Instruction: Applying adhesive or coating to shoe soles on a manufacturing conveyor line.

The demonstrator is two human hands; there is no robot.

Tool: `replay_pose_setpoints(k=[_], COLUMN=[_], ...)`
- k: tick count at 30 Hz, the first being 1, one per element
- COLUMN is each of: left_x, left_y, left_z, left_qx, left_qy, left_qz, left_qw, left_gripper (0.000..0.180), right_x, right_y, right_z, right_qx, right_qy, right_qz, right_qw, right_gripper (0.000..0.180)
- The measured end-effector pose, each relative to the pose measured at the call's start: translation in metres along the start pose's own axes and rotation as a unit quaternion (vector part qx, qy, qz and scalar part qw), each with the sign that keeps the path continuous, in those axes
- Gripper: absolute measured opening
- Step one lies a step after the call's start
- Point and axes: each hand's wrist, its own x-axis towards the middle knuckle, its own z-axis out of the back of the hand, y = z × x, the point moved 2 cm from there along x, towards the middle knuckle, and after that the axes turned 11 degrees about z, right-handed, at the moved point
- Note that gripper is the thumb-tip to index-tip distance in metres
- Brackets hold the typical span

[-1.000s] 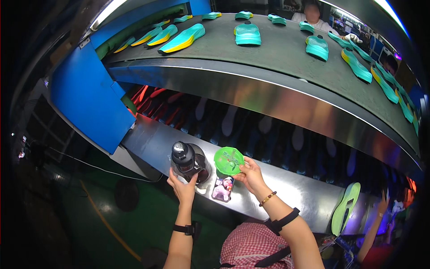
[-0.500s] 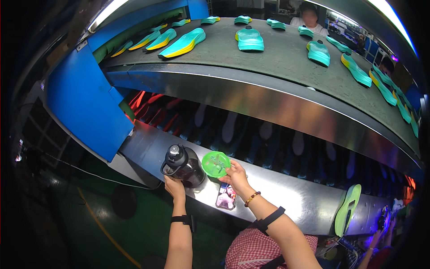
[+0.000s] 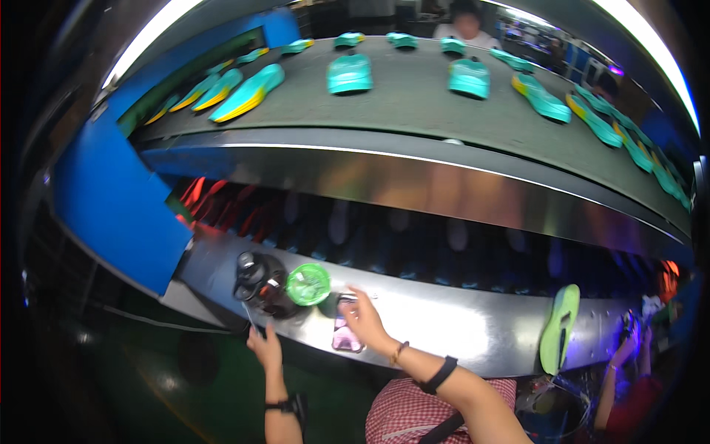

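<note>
A dark water jug (image 3: 260,285) with a black lid and handle stands on the steel ledge. Right beside it is a round green tub (image 3: 308,285), its inside pale and shiny. My left hand (image 3: 266,348) is below the jug at the ledge's front edge. Its fingers are pinched on a thin pale stick (image 3: 249,317) that points up toward the jug; blur hides its kind. My right hand (image 3: 366,323) hovers by the phone (image 3: 346,325), fingers apart and holding nothing; it partly covers the phone, whose screen is lit.
Beyond the ledge (image 3: 444,325) runs a dark conveyor belt (image 3: 414,118) carrying several teal and yellow shoe soles (image 3: 349,74). A lower level glows red at the left. One light-green sole (image 3: 560,329) lies at the right. Another person's hands (image 3: 629,344) work at the far right.
My right hand has let go of the green tub and drawn back toward the phone. My left hand has moved down from the jug, with the thin stick now showing. The view has shifted.
</note>
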Motion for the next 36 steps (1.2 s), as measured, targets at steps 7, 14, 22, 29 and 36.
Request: replay_pose_setpoints(k=[7,14,22,29,36], left_x=[-0.189,-0.245,-0.31,-0.333,-0.355], left_y=[-0.011,-0.072,-0.101,-0.119,-0.13], left_z=[0.003,-0.04,-0.079,-0.089,-0.09], left_qx=[-0.057,-0.086,-0.092,-0.036,0.006], left_qy=[0.47,0.505,0.632,0.647,0.657], left_qz=[-0.185,-0.075,-0.107,-0.166,-0.194], left_qw=[0.861,0.855,0.762,0.743,0.729], left_gripper=[0.02,0.041,0.036,0.033,0.031], right_x=[-0.112,-0.161,-0.19,-0.204,-0.227], right_y=[0.02,0.004,0.009,-0.013,0.008], right_z=[0.031,0.073,0.138,0.161,0.177], right_qx=[-0.288,0.12,0.396,0.182,-0.009], right_qy=[0.227,-0.002,-0.113,-0.074,-0.099], right_qz=[0.314,0.033,-0.039,0.026,0.135], right_qw=[0.876,0.992,0.91,0.98,0.986], right_gripper=[0.061,0.046,0.049,0.033,0.026])
